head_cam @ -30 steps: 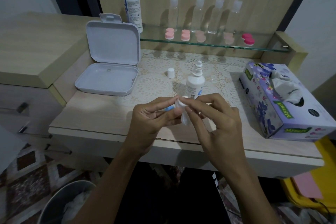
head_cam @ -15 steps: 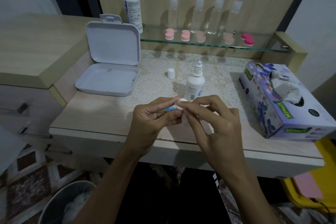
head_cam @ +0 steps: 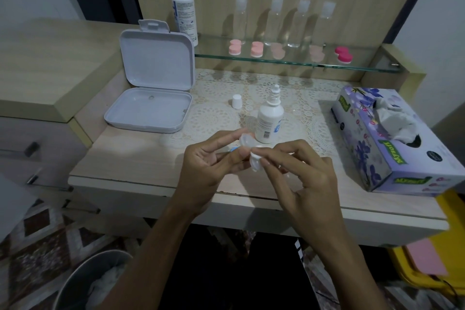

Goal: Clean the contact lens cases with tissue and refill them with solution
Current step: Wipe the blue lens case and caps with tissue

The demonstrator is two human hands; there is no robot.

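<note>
My left hand (head_cam: 211, 161) pinches a clear contact lens case (head_cam: 246, 140) with a blue cap (head_cam: 234, 150), above the table's front part. My right hand (head_cam: 302, 173) pinches a small white cap (head_cam: 256, 161) at the case's lower well. Just behind the hands a small solution bottle (head_cam: 268, 121) stands uncapped, its white cap (head_cam: 236, 101) on the lace mat to the left. A purple tissue box (head_cam: 392, 143) with tissue sticking out lies at the right.
An open white plastic box (head_cam: 151, 98) sits at the left. On the glass shelf (head_cam: 302, 61) stand a large solution bottle (head_cam: 183, 10), several clear bottles and several pink lens cases (head_cam: 256, 49). A bin (head_cam: 95, 282) with tissue is on the floor, lower left.
My right hand has shifted slightly right and down at the case, its fingertips now holding the white cap at the lower well. The left hand keeps its hold on the case.
</note>
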